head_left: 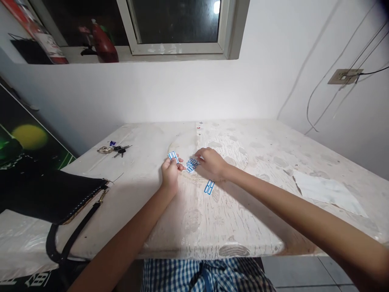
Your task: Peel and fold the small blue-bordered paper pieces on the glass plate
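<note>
My left hand (170, 172) is closed, with a small white piece with blue outlines (173, 156) pinched between thumb and fingers. Just to its right lies a loose pile of similar blue-outlined pieces (192, 164), overlapping on the table. My right hand (212, 162) reaches in from the right with curled fingers at the pile's edge. What its fingertips grip, if anything, is hidden. Nearer to me, below the right wrist, one more blue-outlined piece (209, 187) lies flat by itself.
The worn white table (170, 223) meets the wall under a window. Keys (120, 150) lie at the left, behind a black bag (54, 194) with a strap. A white paper sheet (330, 190) is at the right. Bottles, one a red bottle (105, 44), stand on the sill.
</note>
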Demonstrator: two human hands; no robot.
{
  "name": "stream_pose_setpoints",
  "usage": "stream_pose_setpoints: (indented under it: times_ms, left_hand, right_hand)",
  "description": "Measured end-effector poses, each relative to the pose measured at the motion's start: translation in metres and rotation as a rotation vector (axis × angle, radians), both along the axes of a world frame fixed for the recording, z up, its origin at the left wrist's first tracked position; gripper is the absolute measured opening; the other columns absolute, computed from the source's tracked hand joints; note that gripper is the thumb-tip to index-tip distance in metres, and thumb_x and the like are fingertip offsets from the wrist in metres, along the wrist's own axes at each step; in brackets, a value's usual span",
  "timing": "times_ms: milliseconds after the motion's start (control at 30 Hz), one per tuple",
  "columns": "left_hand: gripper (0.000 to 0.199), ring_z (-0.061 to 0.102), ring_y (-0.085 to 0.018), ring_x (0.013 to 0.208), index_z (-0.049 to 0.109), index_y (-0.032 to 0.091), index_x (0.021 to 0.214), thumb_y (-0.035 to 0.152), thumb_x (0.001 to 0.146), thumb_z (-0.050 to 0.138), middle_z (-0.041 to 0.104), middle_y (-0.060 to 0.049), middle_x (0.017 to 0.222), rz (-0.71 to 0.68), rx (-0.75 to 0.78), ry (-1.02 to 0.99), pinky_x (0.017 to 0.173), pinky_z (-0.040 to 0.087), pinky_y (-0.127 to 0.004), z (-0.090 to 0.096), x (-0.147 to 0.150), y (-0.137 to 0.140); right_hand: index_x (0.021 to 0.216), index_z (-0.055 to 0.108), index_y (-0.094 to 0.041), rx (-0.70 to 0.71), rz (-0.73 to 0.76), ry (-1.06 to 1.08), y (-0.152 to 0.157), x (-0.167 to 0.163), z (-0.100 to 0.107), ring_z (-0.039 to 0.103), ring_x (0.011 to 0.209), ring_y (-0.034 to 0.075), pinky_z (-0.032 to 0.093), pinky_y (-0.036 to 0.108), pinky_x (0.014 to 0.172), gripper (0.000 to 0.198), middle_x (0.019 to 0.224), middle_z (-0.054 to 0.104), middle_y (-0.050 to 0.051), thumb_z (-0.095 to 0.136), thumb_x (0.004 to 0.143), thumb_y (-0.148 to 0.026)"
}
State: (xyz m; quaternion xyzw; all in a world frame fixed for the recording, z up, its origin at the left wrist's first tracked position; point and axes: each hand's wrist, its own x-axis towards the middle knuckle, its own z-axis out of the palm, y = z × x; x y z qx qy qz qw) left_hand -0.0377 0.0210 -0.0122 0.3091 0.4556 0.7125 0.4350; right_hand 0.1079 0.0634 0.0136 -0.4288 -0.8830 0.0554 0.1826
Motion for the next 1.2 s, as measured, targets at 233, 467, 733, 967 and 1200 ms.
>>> stream_pose_setpoints:
  times_ms: [233, 467, 733, 967, 1200]
  left_hand:
    - [0.01, 0.041, -0.004, 0.042, 0.053, 0.013, 0.083, 0.014, 0.074, 0.049, 0.055, 0.001, 0.064, 0.026, -0.067, -0.064, 0.051, 0.038, -0.022, 0.003, -0.009, 0.003]
    - [0.012, 0.04, -0.004, 0.042, 0.052, 0.012, 0.085, 0.014, 0.074, 0.049, 0.055, 0.0, 0.066, -0.007, -0.087, -0.041, 0.049, 0.036, -0.021, 0.002, -0.009, 0.004]
    - [0.014, 0.04, -0.003, 0.042, 0.053, 0.011, 0.086, 0.017, 0.074, 0.049, 0.056, 0.0, 0.067, -0.039, -0.096, 0.011, 0.049, 0.036, -0.021, 0.0, -0.004, 0.002]
    - [0.013, 0.041, -0.004, 0.042, 0.053, 0.011, 0.085, 0.016, 0.074, 0.049, 0.056, 0.0, 0.064, -0.05, -0.081, 0.019, 0.05, 0.037, -0.021, 0.0, -0.004, 0.001]
    - [0.004, 0.041, -0.006, 0.043, 0.054, 0.01, 0.076, 0.011, 0.074, 0.051, 0.053, -0.001, 0.057, -0.434, -0.147, -0.084, 0.056, 0.043, -0.025, -0.002, 0.008, -0.006]
  right_hand:
    - [0.112, 0.06, -0.014, -0.307, -0.095, -0.254, 0.031, -0.048, 0.014, 0.058, 0.1, 0.029, 0.044, 0.035, 0.079, 0.048, 0.11, 0.063, 0.015, 0.064, 0.065, -0.02]
    - [0.089, 0.07, -0.016, -0.406, -0.069, -0.245, 0.034, -0.048, 0.017, 0.062, 0.086, 0.024, 0.045, 0.03, 0.07, 0.029, 0.09, 0.069, 0.009, 0.066, 0.06, -0.018]
    - [0.085, 0.07, -0.016, -0.398, -0.01, -0.112, 0.041, -0.037, 0.001, 0.062, 0.079, 0.017, 0.042, 0.021, 0.064, 0.024, 0.084, 0.069, 0.004, 0.064, 0.062, -0.017]
    - [0.083, 0.068, -0.011, -0.285, -0.045, 0.106, 0.042, -0.03, 0.004, 0.059, 0.07, 0.014, 0.04, 0.02, 0.058, 0.018, 0.082, 0.067, 0.007, 0.063, 0.066, -0.016]
    - [0.08, 0.06, -0.013, -0.74, 0.187, 0.762, -0.001, 0.021, 0.016, 0.046, 0.038, 0.006, 0.035, 0.019, 0.039, 0.022, 0.054, 0.058, -0.002, 0.066, 0.066, -0.028]
